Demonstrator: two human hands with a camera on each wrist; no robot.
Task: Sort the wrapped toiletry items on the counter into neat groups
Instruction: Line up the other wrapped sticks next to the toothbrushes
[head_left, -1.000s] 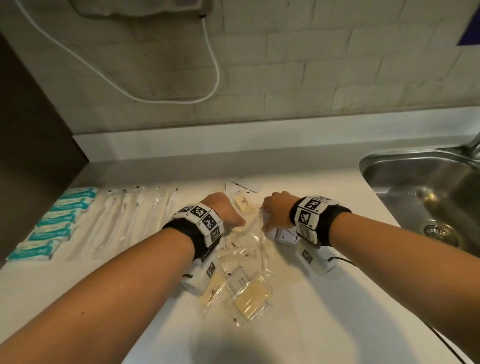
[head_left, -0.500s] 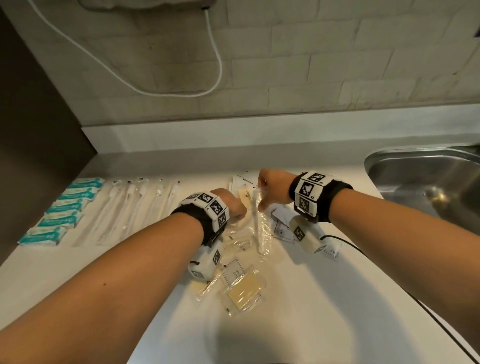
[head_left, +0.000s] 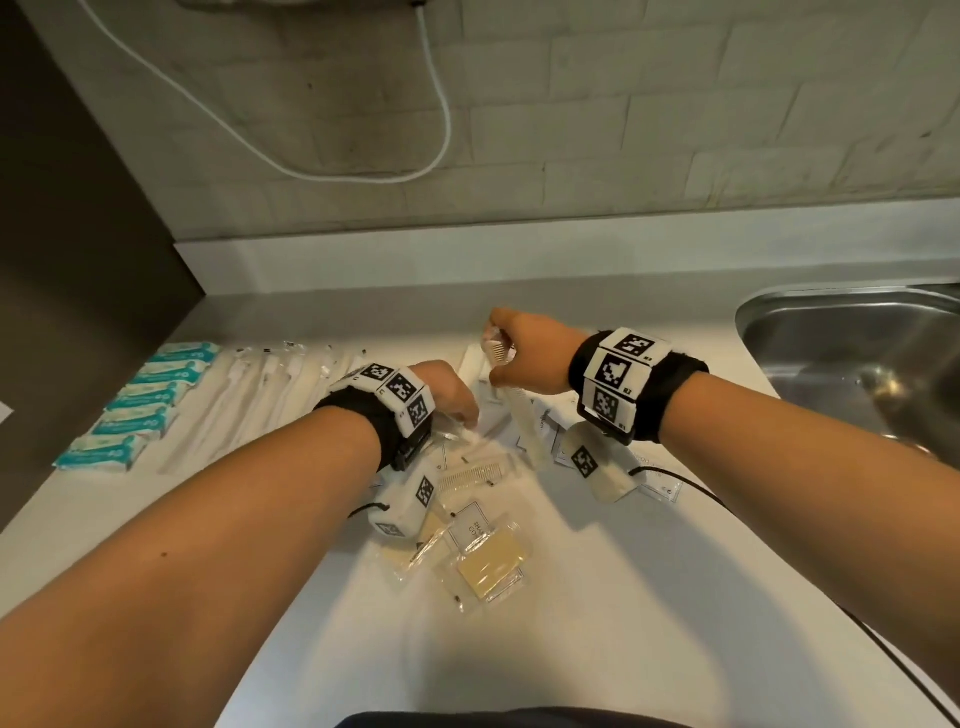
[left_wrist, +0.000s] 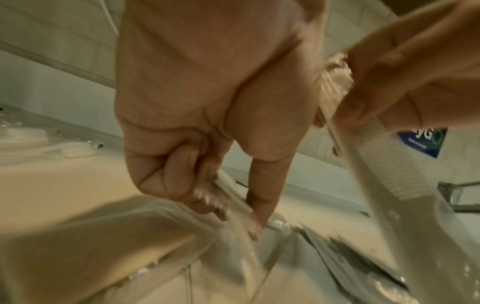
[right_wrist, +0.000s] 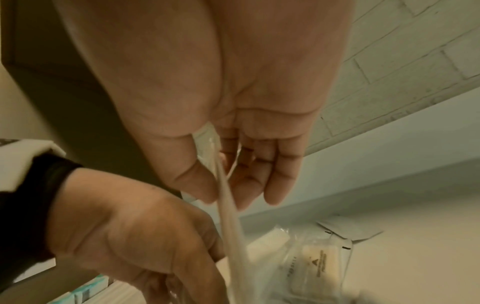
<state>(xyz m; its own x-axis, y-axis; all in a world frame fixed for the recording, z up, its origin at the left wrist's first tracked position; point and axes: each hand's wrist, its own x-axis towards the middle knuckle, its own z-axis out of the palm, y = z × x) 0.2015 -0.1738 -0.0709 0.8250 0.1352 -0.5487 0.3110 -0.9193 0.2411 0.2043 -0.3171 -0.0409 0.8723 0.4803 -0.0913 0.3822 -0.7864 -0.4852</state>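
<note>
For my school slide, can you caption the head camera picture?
Right hand lifts a wrapped comb above the unsorted packets; left hand pinches a clear wrapper.

- The counter (head_left: 597, 623) runs from a dark panel (head_left: 78, 234) on the left to a sink (head_left: 857, 358) set into it at the right, with a brick wall (head_left: 571, 104) behind.
- At the far left lies a column of small packets (head_left: 140, 400), one before another.
- Just to their right lie long wrapped sticks (head_left: 249, 400), side by side.
- A loose pile of wrapped items (head_left: 483, 551) sits mid-counter (some overlapping), between the sticks and the sink.
- A cable (head_left: 322, 171) hangs on the wall above.
</note>
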